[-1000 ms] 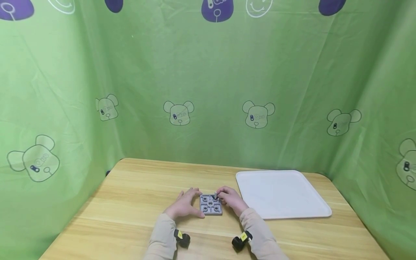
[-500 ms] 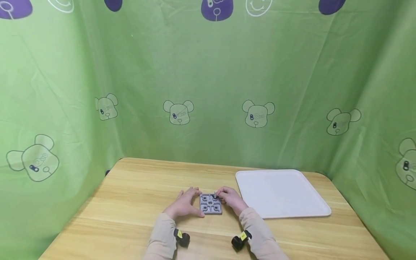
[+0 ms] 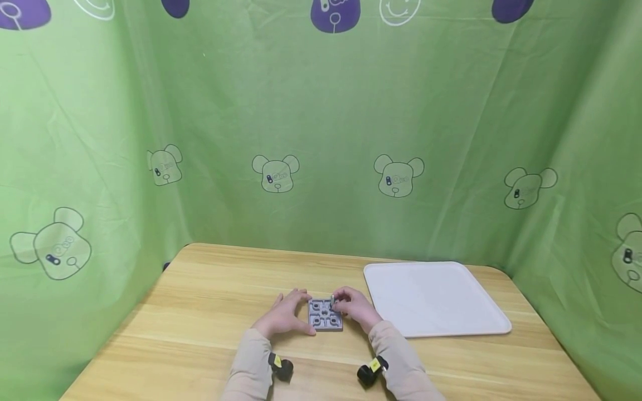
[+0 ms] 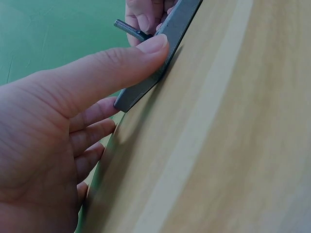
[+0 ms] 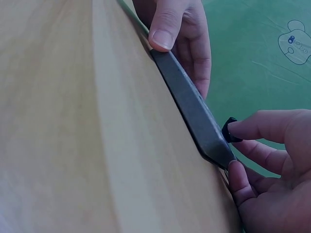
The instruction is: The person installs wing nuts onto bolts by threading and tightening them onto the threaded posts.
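A grey square metal plate [image 3: 325, 328] with round recesses lies on the table between both hands. My left hand [image 3: 282, 316] holds its left side, thumb at the near corner and fingers at the far one; in the left wrist view the thumb [image 4: 154, 44] presses on the plate's edge. At the far right recess, a threaded bolt [image 4: 131, 29] sticks up from the plate. My right hand [image 3: 355, 307] pinches the bolt low down. From the right wrist, a small black piece [image 5: 230, 130] shows at the fingertip, and another fingertip touches the plate's corner.
A white rectangular tray [image 3: 436, 301] lies on the wooden table [image 3: 210, 312] to the right, close to my right forearm. Green printed curtains [image 3: 331, 111] hang behind the table and along both sides.
The fingers of my right hand have shifted slightly round the bolt and cover the dark part at its base. My left hand and the plate stay put.
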`<control>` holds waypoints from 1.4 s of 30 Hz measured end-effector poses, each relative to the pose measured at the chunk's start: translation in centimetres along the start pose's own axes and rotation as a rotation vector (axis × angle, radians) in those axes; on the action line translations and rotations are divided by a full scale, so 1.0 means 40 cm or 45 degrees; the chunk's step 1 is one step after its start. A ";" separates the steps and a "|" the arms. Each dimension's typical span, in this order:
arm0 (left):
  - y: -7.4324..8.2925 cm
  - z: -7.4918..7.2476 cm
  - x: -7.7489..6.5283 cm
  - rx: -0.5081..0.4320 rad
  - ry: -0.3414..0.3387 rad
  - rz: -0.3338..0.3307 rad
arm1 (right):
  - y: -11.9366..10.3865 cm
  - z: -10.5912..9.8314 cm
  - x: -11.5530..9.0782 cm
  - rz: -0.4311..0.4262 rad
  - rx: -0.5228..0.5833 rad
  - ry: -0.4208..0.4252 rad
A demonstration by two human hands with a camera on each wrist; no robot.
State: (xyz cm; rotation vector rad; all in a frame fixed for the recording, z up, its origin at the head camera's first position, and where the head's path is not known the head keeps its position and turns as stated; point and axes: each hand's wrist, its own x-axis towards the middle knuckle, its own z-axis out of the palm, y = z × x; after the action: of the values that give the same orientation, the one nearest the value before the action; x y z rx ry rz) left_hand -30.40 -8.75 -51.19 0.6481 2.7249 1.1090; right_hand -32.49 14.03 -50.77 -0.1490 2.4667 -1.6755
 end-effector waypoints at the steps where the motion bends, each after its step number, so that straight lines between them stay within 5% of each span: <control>1: 0.000 0.000 0.000 -0.002 0.000 0.001 | 0.000 0.001 0.000 0.000 -0.010 0.000; 27: 0.000 0.005 0.003 -0.018 -0.015 0.013 | -0.001 0.010 -0.012 -0.035 -0.202 0.071; 42: 0.008 -0.002 0.001 -0.009 -0.019 -0.013 | -0.005 -0.034 -0.002 -0.012 0.004 -0.053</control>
State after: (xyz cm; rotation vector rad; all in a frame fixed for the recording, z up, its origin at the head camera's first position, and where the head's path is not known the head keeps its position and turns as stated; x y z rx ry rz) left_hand -30.34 -8.58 -50.91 0.6382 2.7074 1.1061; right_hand -32.65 15.20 -50.08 -0.1930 2.4369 -1.6629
